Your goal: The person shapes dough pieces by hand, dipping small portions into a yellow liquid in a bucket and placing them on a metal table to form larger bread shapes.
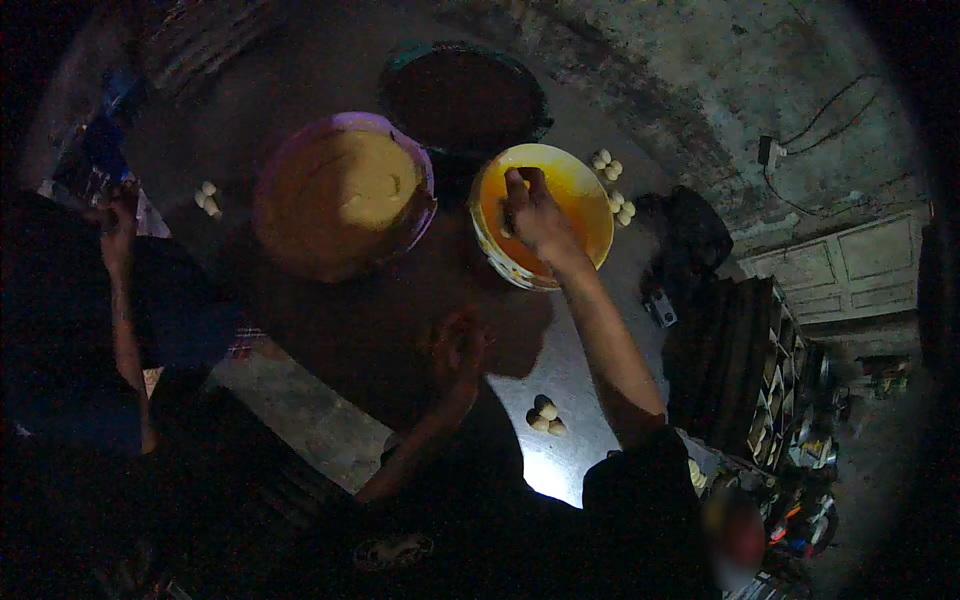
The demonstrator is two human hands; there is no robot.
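Note:
My right hand (530,210) reaches into a yellow bowl (587,235) of orange-yellow contents, fingers closed on something I cannot make out. My left hand (455,345) is in shadow below the bowls, loosely curled with fingers slightly apart and nothing visible in it. Left of the yellow bowl sits a wide purple-rimmed tub (365,180) of pale batter or dough, partly shaded. A dark green-rimmed round pan (460,95) stands behind both. Small pale balls lie in groups on the worktop (555,465), one group (546,420) near the front and another (608,165) beside the yellow bowl.
At the left, another person's hand (118,215) is raised beside more pale balls (208,198). A dark bulky object (690,230) is at the worktop's right, with shelving (775,400) beyond. Cables with a plug (770,152) hang on the rough wall.

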